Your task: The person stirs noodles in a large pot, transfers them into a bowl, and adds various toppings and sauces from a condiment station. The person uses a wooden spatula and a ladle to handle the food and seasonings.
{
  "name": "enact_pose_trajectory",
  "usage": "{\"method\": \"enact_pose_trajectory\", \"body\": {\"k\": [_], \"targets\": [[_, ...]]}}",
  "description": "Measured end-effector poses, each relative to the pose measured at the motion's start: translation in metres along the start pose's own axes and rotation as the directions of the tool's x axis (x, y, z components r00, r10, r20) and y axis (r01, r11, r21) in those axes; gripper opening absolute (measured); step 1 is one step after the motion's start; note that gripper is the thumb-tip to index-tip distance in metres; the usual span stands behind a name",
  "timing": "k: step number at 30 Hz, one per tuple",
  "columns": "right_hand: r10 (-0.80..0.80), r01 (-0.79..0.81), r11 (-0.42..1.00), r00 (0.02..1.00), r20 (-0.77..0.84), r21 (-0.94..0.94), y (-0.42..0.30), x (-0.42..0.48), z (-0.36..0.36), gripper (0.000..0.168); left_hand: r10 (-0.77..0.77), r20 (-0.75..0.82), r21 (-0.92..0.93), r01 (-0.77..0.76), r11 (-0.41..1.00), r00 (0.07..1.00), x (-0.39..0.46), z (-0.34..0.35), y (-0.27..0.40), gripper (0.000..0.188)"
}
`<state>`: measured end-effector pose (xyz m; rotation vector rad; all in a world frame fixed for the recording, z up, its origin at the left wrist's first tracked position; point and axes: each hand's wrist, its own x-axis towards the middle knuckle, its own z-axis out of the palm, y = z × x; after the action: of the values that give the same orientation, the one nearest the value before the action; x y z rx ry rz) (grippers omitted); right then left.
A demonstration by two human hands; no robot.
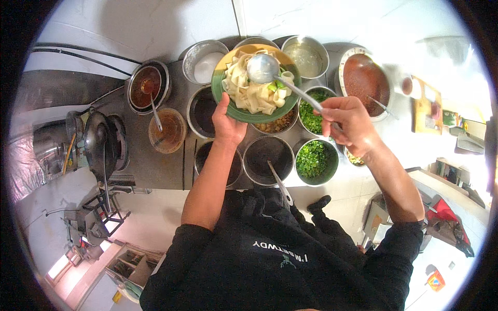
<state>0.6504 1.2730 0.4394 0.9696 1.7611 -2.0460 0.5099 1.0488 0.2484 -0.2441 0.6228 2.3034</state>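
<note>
My left hand (230, 126) grips the near-left rim of a green bowl (251, 116), its thumb along the edge. Wide flat noodles (242, 92) fill the bowl, with a few pieces of green vegetable (277, 85) at their right side. In my right hand (350, 120) is the handle of a metal ladle (263, 69). The ladle's head covers part of the noodles; whether it touches them I cannot tell. Beneath the bowl, partly hidden, sits a pot of brown chopped topping (277, 123). A pot of chopped greens (313, 110) lies just left of my right hand.
Along the back stand a pot of white powder (206, 66), a pot of pale liquid (309, 58) and a large basin of red sauce (365, 83). Nearer are chopped herbs (312, 158) and a dark pot (264, 167) with a utensil. Red chilli oil (146, 85) and a wok (99, 144) are leftward.
</note>
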Motion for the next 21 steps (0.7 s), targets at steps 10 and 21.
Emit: {"method": "enact_pose_trajectory", "body": {"k": [10, 21], "targets": [[-0.595, 0.239, 0.574, 0.779, -0.197, -0.783, 0.049, 0.050, -0.043, 0.014, 0.060, 0.010, -0.034, -0.060, 0.998, 0.998, -0.001, -0.005, 0.001, 0.064], [-0.341, 0.068, 0.634, 0.919, -0.199, -0.771, 0.103, 0.157, -0.126, 0.016, 0.098, 0.047, 0.113, -0.103, 0.988, 0.994, -0.011, 0.026, -0.001, 0.071]]}}
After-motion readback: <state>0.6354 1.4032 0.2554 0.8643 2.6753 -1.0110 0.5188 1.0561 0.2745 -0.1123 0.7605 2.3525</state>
